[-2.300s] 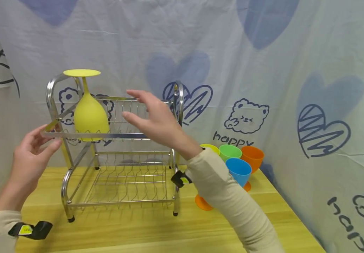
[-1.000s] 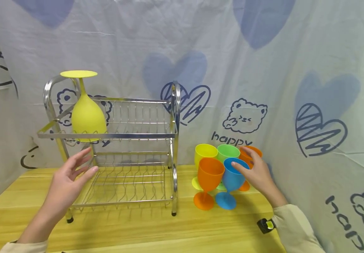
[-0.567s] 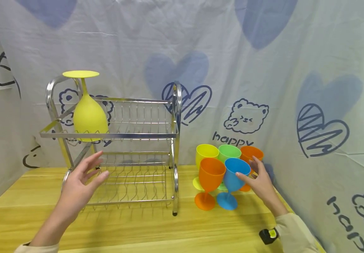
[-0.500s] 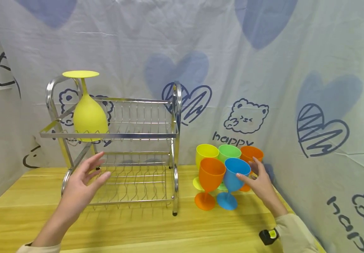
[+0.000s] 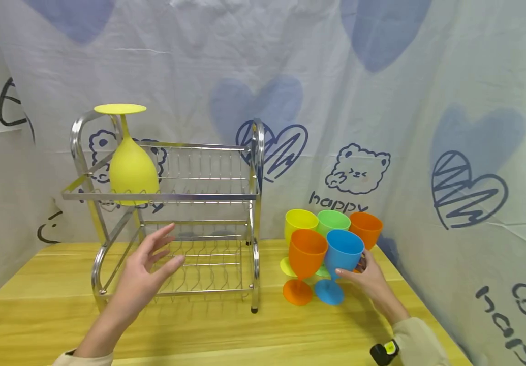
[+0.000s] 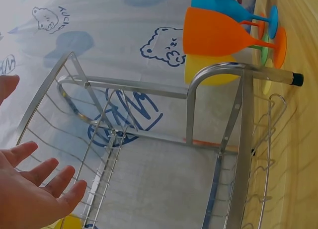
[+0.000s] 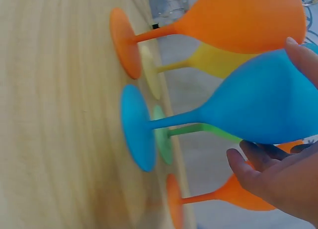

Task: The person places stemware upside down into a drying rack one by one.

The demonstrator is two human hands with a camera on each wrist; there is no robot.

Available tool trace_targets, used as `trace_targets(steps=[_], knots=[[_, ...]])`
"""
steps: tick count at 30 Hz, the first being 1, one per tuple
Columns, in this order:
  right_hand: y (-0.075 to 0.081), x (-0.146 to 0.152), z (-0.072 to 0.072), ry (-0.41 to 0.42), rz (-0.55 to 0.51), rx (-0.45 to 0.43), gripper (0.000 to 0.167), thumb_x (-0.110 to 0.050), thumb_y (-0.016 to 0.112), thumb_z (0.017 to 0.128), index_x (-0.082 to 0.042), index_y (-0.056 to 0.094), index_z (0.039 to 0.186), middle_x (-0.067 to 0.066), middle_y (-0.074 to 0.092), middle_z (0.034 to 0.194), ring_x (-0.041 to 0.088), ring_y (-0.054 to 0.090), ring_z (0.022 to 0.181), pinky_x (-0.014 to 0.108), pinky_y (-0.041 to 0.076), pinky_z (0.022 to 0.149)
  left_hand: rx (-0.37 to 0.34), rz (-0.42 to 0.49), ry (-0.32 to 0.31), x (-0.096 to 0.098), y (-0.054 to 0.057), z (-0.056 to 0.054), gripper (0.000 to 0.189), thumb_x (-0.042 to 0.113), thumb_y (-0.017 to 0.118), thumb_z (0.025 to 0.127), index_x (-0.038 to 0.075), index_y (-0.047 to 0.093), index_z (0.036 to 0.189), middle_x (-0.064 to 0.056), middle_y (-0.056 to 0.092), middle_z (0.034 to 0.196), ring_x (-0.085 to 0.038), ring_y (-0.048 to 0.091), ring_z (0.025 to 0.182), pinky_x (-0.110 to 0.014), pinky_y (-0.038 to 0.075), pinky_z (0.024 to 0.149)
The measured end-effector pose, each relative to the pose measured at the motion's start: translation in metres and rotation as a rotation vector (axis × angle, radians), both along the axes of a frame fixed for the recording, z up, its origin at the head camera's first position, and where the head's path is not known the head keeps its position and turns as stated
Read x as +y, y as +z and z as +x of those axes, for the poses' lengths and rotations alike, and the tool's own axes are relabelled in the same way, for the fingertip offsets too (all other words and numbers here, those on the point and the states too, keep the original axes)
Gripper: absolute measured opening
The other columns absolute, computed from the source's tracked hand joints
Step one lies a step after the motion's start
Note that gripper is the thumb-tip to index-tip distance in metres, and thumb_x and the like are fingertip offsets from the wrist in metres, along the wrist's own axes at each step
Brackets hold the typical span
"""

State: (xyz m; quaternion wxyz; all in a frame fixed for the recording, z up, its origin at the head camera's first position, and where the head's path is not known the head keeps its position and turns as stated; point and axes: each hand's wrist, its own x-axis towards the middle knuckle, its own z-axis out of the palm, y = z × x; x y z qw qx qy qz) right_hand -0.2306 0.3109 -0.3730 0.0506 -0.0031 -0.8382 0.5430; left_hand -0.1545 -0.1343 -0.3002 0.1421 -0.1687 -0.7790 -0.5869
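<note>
My right hand (image 5: 372, 284) is at a blue plastic goblet (image 5: 342, 251) that stands upright on the table. The thumb lies on the near side of its bowl and the fingers curl round the far side, as the right wrist view shows from close up, with the goblet's foot (image 7: 136, 127) at the table. My left hand (image 5: 141, 274) hovers before the metal dish rack (image 5: 162, 196), fingers spread and holding nothing. On the rack's upper tier a yellow goblet (image 5: 133, 170) sits upside down, its foot on top.
Around the blue goblet stand an orange goblet (image 5: 307, 254), a yellow goblet (image 5: 300, 223), a green goblet (image 5: 333, 221) and another orange goblet (image 5: 367, 227), close together. The wooden table (image 5: 208, 335) runs to a patterned curtain (image 5: 189, 61) behind and at the sides.
My left hand has left the rack's upper tier and drifted right in front of it. My right hand has moved from above the rack to the blue goblet, lowering round its bowl.
</note>
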Motion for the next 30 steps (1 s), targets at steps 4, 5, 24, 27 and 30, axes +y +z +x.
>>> trace_targets(steps=[4, 5, 24, 27, 30], knots=[[-0.011, 0.002, 0.001, 0.012, -0.023, 0.01, 0.095, -0.016, 0.075, 0.084, 0.002, 0.011, 0.151, 0.031, 0.031, 0.145, 0.046, 0.037, 0.129, 0.055, 0.034, 0.107, -0.025, -0.017, -0.019, 0.01, -0.001, -0.001, 0.064, 0.017, 0.063, 0.094, 0.013, 0.033, 0.149, -0.021, 0.039, 0.144, -0.047, 0.038, 0.127, -0.069, 0.037, 0.095], [-0.013, 0.002, 0.0, 0.012, -0.028, 0.015, 0.094, -0.016, 0.075, 0.083, 0.001, 0.011, 0.151, 0.031, 0.032, 0.145, 0.046, 0.038, 0.128, 0.055, 0.035, 0.106, -0.029, -0.02, -0.021, 0.012, -0.002, -0.001, 0.064, 0.017, 0.064, 0.093, 0.013, 0.034, 0.149, -0.021, 0.039, 0.144, -0.046, 0.039, 0.127, -0.068, 0.038, 0.094], [-0.024, -0.001, -0.002, -0.069, -0.075, 0.016, 0.093, -0.019, 0.075, 0.085, 0.004, 0.013, 0.151, 0.031, 0.032, 0.146, 0.044, 0.037, 0.13, 0.054, 0.035, 0.106, -0.017, 0.039, -0.062, 0.028, -0.012, -0.001, 0.061, 0.012, 0.064, 0.092, 0.009, 0.037, 0.147, -0.023, 0.043, 0.141, -0.045, 0.043, 0.124, -0.062, 0.043, 0.094], [-0.019, 0.0, 0.001, -0.09, -0.068, 0.014, 0.094, -0.021, 0.075, 0.085, 0.004, 0.013, 0.151, 0.031, 0.031, 0.146, 0.044, 0.036, 0.131, 0.054, 0.034, 0.107, -0.018, 0.049, -0.07, 0.03, -0.014, -0.001, 0.061, 0.012, 0.065, 0.091, 0.01, 0.038, 0.146, -0.022, 0.043, 0.141, -0.044, 0.044, 0.124, -0.061, 0.043, 0.095], [-0.012, 0.001, 0.005, -0.088, -0.08, 0.029, 0.092, -0.02, 0.075, 0.086, 0.004, 0.013, 0.15, 0.03, 0.031, 0.146, 0.043, 0.036, 0.132, 0.053, 0.033, 0.108, -0.029, 0.062, -0.083, 0.031, -0.015, -0.001, 0.062, 0.013, 0.065, 0.091, 0.01, 0.037, 0.147, -0.021, 0.042, 0.142, -0.044, 0.043, 0.125, -0.061, 0.044, 0.094]])
